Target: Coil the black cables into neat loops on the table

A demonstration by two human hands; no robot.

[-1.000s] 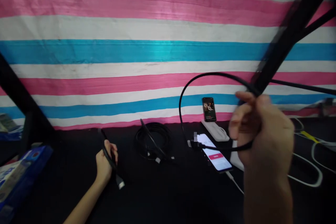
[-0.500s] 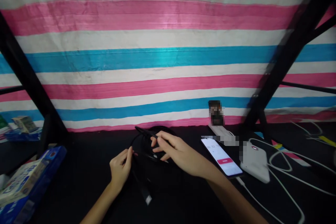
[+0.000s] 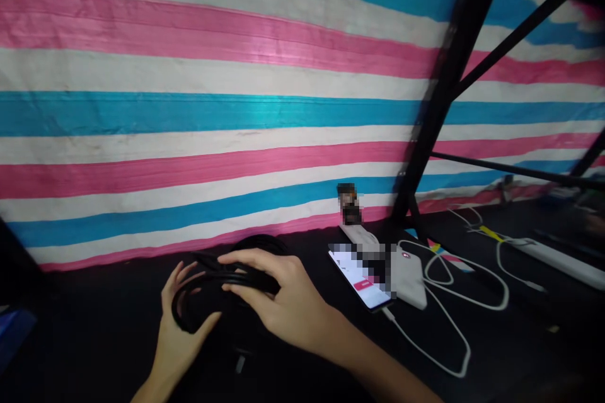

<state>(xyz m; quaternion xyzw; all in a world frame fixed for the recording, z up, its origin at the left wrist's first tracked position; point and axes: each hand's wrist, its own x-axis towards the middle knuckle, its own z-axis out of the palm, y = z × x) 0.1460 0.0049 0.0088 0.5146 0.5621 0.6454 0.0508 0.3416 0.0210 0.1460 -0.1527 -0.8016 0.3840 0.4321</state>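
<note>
A coil of black cable [image 3: 236,278] is bunched between my two hands, above the dark table. My right hand [image 3: 288,302] is closed on the coil, thumb below and fingers over the top. My left hand [image 3: 177,321] has its thumb and fingers spread apart, with the coil's left bend lying against the inside of its palm. Below the coil shows a cable plug [image 3: 241,363] with a pale metal end. More black loops [image 3: 262,242] appear behind my right hand. Dark on dark, the cable's full run is hard to follow.
Right of my hands lie a lit phone [image 3: 362,280], a white power bank [image 3: 409,277] and white cords [image 3: 466,352]. A white power strip [image 3: 562,261] is farther right. Behind the table [image 3: 94,334] hangs a striped sheet [image 3: 212,113], beside a black metal post [image 3: 430,113].
The view has swung right. My left hand has gone from a pinch to spread fingers against the cable loop. My right hand, loosely at the cable before, now grips the gathered coil.
</note>
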